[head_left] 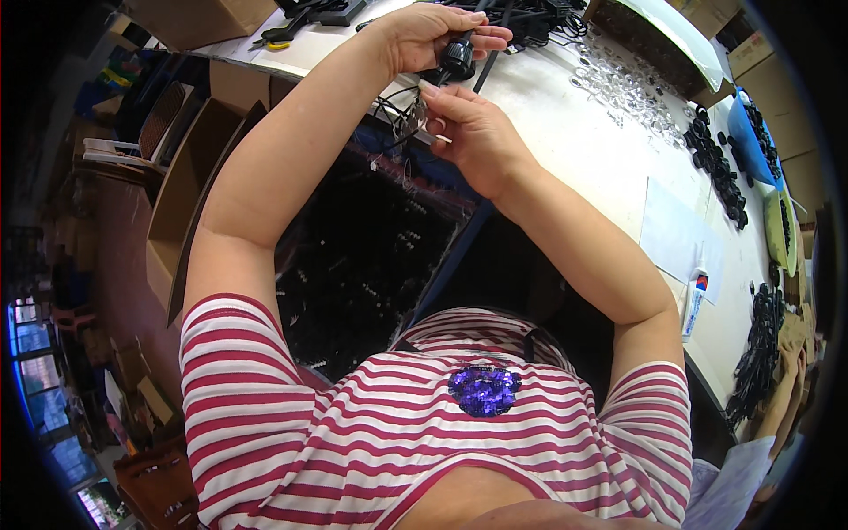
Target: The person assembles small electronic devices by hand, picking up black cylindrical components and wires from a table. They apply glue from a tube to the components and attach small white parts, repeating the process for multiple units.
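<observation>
At the table's edge my left hand (435, 37) is closed round a black ridged plastic fitting (458, 58), its outer fingers partly stretched. Dark cords run from the fitting. Just below it my right hand (477, 132) pinches a thin black cord between thumb and forefinger; the exact grip is partly hidden. Small clear pieces (417, 113) hang beside the right fingertips, with loops of thin black cord around them. Under both hands, a box or bin lined with dark plastic (362, 256) holds black items with small pale bits.
The white table (609, 163) bears scattered clear rings (618, 88), black parts (715, 163), a blue bin (753, 141), a white sheet (676, 230) and a glue tube (695, 300). Yellow-handled pliers (278, 44) lie far left. Another person's arm (782, 380) reaches in at right.
</observation>
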`<state>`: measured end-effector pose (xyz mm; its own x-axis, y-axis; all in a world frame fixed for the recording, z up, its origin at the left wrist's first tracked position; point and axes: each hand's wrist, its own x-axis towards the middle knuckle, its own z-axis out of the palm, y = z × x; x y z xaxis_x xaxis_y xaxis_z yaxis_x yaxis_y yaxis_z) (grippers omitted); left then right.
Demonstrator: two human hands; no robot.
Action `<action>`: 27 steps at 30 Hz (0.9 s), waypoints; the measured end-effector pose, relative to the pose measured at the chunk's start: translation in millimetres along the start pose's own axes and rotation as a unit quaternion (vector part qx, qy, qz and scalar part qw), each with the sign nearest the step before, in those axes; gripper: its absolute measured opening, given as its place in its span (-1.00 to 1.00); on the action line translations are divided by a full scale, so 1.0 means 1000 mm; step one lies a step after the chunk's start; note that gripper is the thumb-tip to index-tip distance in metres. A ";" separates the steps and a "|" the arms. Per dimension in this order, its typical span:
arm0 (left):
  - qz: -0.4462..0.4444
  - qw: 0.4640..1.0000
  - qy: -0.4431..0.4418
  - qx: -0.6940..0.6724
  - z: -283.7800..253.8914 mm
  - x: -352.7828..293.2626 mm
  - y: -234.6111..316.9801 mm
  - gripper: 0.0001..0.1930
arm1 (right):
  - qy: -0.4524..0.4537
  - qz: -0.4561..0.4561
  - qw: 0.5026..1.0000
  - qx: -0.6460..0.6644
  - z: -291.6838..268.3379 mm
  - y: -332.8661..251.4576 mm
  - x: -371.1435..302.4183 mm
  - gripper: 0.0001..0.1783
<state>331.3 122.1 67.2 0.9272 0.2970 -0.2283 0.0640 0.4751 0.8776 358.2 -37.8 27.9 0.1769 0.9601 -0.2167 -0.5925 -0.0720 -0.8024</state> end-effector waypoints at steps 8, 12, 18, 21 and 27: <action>0.002 1.000 0.010 0.010 0.005 0.006 0.001 -0.75 | 0.012 0.007 0.999 0.031 -0.014 -0.014 0.012 -0.75; -0.001 1.000 0.020 0.017 0.011 0.008 0.000 -0.76 | 0.011 0.008 0.998 0.055 -0.007 -0.007 0.012 -0.77; 0.024 0.993 0.055 0.101 0.028 0.000 0.000 -0.71 | 0.031 -0.004 0.999 0.033 -0.004 -0.004 0.003 -0.82; 0.011 0.994 0.047 0.095 0.021 -0.003 0.000 -0.72 | 0.016 0.015 1.000 -0.007 0.001 0.001 -0.008 -0.82; 0.001 0.995 0.066 0.077 0.020 0.002 0.002 -0.78 | 0.025 0.002 0.999 -0.035 0.013 0.008 -0.025 -0.82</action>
<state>340.1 107.2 76.9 0.8713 0.4095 -0.2705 0.1265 0.3451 0.9300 338.4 -59.1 33.9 0.2151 0.9451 -0.2459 -0.5368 -0.0959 -0.8382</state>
